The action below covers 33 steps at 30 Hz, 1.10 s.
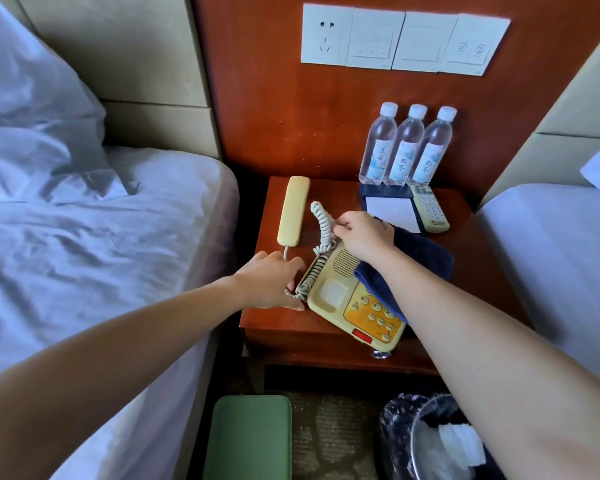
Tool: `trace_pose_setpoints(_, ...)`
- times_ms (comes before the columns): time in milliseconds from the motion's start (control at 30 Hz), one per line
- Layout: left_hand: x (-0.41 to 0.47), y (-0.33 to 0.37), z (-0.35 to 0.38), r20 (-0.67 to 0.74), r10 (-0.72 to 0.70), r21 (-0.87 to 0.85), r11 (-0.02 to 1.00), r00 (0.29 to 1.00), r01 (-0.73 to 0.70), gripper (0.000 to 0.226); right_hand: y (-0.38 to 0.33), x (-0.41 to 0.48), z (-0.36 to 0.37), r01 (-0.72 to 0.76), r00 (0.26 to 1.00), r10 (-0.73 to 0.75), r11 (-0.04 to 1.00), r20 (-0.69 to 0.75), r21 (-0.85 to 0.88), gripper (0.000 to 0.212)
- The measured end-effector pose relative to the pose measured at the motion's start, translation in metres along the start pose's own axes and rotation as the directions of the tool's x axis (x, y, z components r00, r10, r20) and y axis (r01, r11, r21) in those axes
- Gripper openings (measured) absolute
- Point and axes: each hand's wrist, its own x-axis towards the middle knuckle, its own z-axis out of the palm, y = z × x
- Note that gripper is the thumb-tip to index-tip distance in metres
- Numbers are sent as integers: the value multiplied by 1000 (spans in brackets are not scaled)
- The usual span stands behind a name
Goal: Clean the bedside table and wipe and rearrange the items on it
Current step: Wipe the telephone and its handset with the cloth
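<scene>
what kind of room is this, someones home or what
Most likely a hotel twin room, not a home. A wooden bedside table stands between two white-sheeted beds, with three identical labelled clear water bottles lined up at the back, and a cream corded desk telephone beside a white notepad.

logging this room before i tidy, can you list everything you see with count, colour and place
table: 1, red-brown, between the beds
phone: 1, cream, front of table
handset: 1, cream, off the phone, table's left
cord: 1, cream, coiled, handset to phone
cloth: 1, dark blue, over the phone's right side
bottles: 3, clear, back right
notepad: 1, white in a dark holder, before the bottles
remote: 1, cream, right of notepad
beds: 2, white, either side
bin: 1, dark, floor, lower right
left hand: at the cord's lower end
right hand: pinching the cord
</scene>
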Motion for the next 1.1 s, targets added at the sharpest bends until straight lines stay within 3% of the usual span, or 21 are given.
trace_pose_setpoints(67, 0, -1, -2, -36, 26, 37, 999, 999, -25, 50, 1, 3, -3, -54, 998, 53, 994, 16, 97, 28)
trace_pose_setpoints(200, -5, -10, -20, -49, 12, -52, 999, 999, -14, 20, 3, 8, -8, -118, 993, 117, 940, 20, 319, 34)
trace_pose_setpoints(300, -5, -20, -35, -126, -97, -348, 936, 987, 48, 14, 3, 12, -6, -152, 986, 167, 895, 1, 420, 33)
trace_pose_setpoints(467, -1, -35, -39, -181, -371, -762, 638, 911, 108, 21, 4, 20, -11, -231, 961, 277, 765, 17, 601, 33)
trace_pose_setpoints(600, 5, -24, -38, -98, -559, -974, 222, 823, 35, 24, 6, 20, -17, -281, 929, 370, 641, 34, 714, 31)
trace_pose_setpoints(633, 5, -22, -38, -85, -574, -982, 186, 814, 29, 24, 5, 17, -18, -294, 924, 379, 624, 48, 724, 28)
trace_pose_setpoints(667, 5, -22, -39, -98, -557, -972, 231, 825, 41, 26, 4, 16, -17, -293, 928, 368, 620, 60, 727, 27)
trace_pose_setpoints(700, 4, -21, -39, -123, -499, -926, 368, 858, 81, 27, 2, 16, -15, -287, 937, 342, 642, 69, 711, 29)
trace_pose_setpoints(767, 3, -18, -38, -79, -295, -677, 717, 952, 166, 26, 1, 15, -9, -242, 966, 248, 789, 68, 565, 35)
trace_pose_setpoints(833, 6, -12, -39, 33, -165, -403, 900, 986, 164, 27, -1, 12, -6, -183, 983, 161, 901, 87, 394, 36)
trace_pose_setpoints(900, 9, -7, -41, 80, -138, -333, 930, 987, 157, 33, -3, 8, -7, -127, 988, 90, 936, 126, 327, 33)
trace_pose_setpoints(967, 13, -3, -40, 106, -165, -346, 919, 981, 192, 30, -1, 5, -8, -21, 984, -5, 989, 178, 145, 35)
trace_pose_setpoints(1033, 14, 1, -37, 133, -204, -285, 929, 970, 235, 35, 2, 3, -7, 114, 976, -84, 983, 203, -143, 50)
trace_pose_setpoints(1100, 14, 6, -33, 82, -213, -129, 966, 974, 223, 51, 3, 5, -3, 200, 966, -144, 941, 214, -273, 63)
